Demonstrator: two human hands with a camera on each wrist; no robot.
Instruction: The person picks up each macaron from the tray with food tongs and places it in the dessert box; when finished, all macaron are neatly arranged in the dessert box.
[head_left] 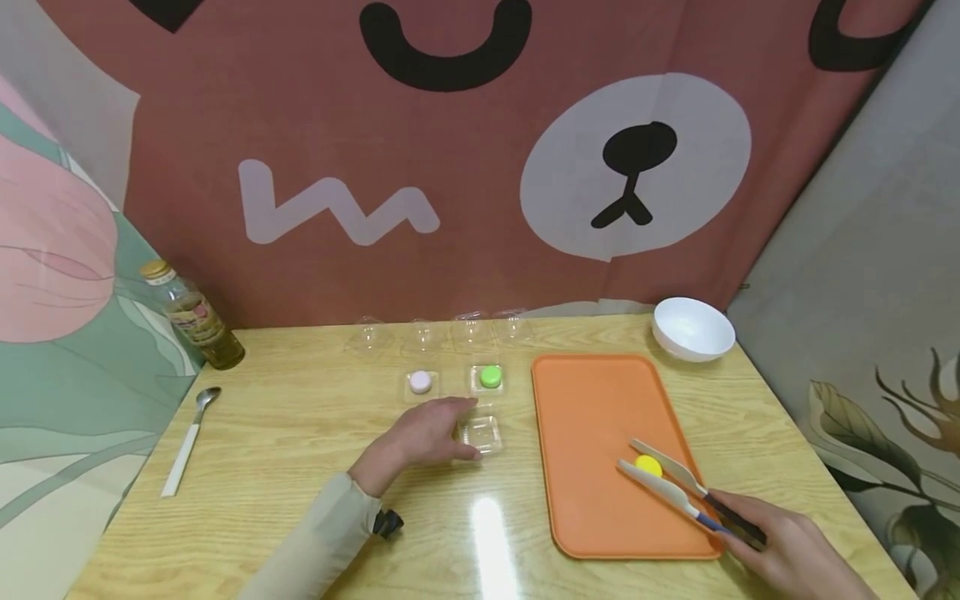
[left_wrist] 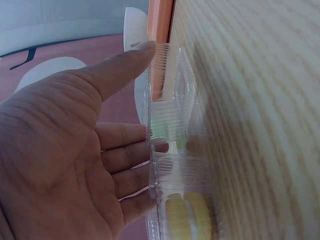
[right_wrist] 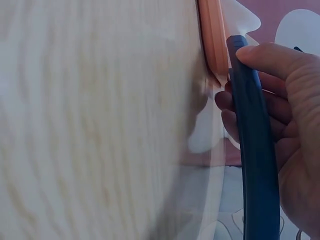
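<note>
Clasping a dark-handled knife (head_left: 678, 472) and a blue-handled knife (head_left: 667, 492) in the right-hand grip (head_left: 795, 542), beside an orange tray (head_left: 592, 408).

Reaching in from the tray's near right corner, with both blades slightly apart on either side of a yellow disc (head_left: 648, 466) lying on the tray: probably paired like tongs, to bear on the disc from two sides. Spreading the left-hand grip (head_left: 423, 433) loosely, thumb and fingers apart, around a clear container (head_left: 480, 435) left of the tray, perhaps to steady it; impossible to tell how firmly pressed. Also on the table (head_left: 285, 433): left of the tray's far end, a green disc (head_left: 491, 377) and a lilac disc (head_left: 420, 382); near the tray's far right corner, a white bowl (head_left: 693, 330).
</note>
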